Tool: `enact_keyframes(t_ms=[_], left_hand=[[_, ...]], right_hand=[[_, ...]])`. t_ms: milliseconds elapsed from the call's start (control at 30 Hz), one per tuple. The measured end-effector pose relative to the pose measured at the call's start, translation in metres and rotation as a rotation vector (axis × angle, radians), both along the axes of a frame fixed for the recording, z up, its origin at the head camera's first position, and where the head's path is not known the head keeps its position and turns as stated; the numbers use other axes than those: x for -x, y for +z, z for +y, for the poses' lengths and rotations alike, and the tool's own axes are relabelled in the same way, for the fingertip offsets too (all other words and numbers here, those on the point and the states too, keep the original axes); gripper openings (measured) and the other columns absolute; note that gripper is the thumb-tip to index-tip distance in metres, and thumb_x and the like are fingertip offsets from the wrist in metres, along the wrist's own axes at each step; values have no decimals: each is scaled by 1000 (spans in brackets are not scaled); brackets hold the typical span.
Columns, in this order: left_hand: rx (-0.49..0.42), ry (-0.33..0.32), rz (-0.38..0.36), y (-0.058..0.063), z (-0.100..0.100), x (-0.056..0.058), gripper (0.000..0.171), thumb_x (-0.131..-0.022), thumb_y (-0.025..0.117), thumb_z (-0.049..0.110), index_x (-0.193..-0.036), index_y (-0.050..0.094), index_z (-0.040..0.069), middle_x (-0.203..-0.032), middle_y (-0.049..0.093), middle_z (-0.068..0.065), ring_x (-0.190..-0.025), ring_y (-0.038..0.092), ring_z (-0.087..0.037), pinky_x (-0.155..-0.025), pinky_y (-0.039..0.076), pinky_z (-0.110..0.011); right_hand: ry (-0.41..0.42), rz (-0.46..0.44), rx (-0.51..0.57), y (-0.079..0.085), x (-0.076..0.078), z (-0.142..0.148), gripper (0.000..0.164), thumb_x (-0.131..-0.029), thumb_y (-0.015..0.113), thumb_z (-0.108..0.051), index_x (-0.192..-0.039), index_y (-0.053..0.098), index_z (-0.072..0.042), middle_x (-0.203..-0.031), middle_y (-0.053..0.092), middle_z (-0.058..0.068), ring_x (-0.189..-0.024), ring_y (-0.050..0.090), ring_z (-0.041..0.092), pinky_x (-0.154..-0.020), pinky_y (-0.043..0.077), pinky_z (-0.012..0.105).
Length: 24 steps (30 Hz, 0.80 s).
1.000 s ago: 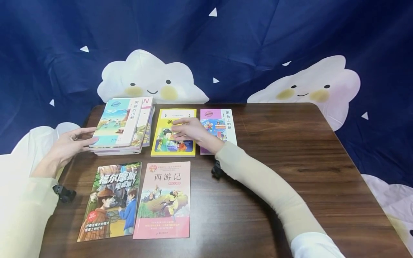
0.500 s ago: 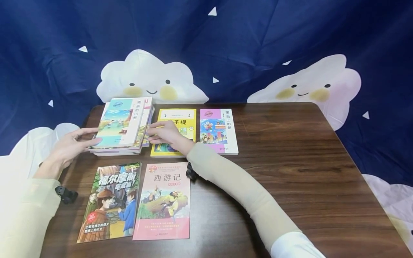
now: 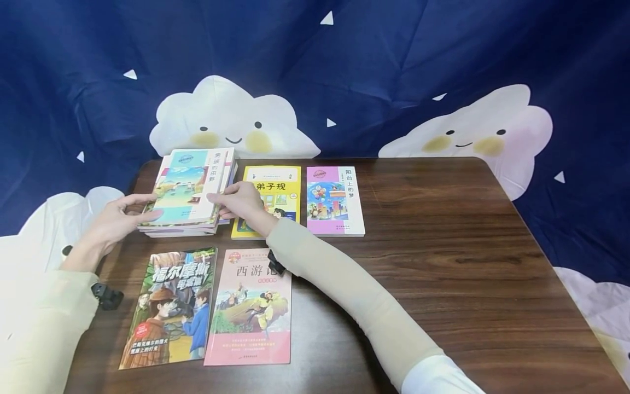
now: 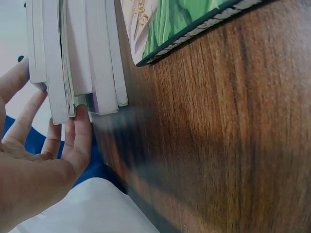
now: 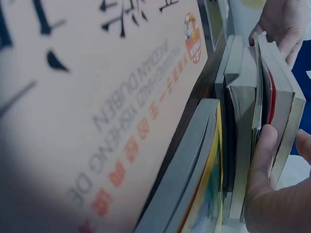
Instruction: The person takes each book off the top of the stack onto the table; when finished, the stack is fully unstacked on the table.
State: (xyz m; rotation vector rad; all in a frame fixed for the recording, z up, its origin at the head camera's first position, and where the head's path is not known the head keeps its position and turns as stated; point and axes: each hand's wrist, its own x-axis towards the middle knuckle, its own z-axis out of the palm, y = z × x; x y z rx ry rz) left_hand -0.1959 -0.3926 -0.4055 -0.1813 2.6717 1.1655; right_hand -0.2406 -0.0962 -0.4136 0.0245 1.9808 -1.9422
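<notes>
A stack of several books (image 3: 179,210) lies at the table's back left, with a light-blue and white picture book (image 3: 179,183) on top, tilted slightly. My left hand (image 3: 110,224) touches the stack's left side with fairly straight fingers; in the left wrist view its fingertips (image 4: 81,116) meet the ends of the books. From the right, my right hand (image 3: 246,205) pinches the top book's edge, thumb over the cover. A finger (image 5: 266,138) lies along the page edges in the right wrist view. Under the right hand is a yellow book (image 3: 273,186), partly hidden.
A purple and white book (image 3: 332,202) lies right of the yellow one. Nearer the front are a detective picture book (image 3: 172,312) and a pink book (image 3: 248,317), side by side. The dark wooden table (image 3: 443,262) ends at a blue cloud-patterned curtain (image 3: 354,60).
My right hand has moved left from over the yellow book to the stack's right edge. The top book has shifted a little right, and my left hand has followed slightly.
</notes>
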Motion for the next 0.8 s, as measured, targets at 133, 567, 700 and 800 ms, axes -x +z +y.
enact_keyframes(t_ms=[133,567,700,800], left_hand=[[23,-4,-12,1,1,0,77,-99,71,52,-160,45,11,-151,40,-8,-104,47,-3,-78,46,-15],[-223,-3,33,-3,-11,-7,51,-102,73,26,-149,55,19,-115,57,29,-92,64,13,-79,60,-11],[-370,13,41,-8,-18,-9,44,-100,74,13,-140,59,25,-110,64,28,-92,68,8,-79,63,-13],[-432,14,57,-12,-22,-11,40,-100,73,9,-135,59,25,-108,65,24,-91,69,6,-78,64,-14]], right_hand=[[-30,11,-88,3,-1,-4,46,-89,88,-21,-125,67,-2,-78,75,7,-55,68,11,-68,69,32],[73,-88,56,-4,8,10,51,-95,79,-8,-141,60,3,-109,77,18,-73,74,20,-73,69,31],[103,-124,123,-8,11,18,57,-97,74,-6,-150,52,-1,-118,74,23,-88,76,27,-77,70,32],[111,-148,147,-11,12,24,61,-97,73,-4,-153,51,-5,-119,75,23,-99,77,33,-78,70,32]])
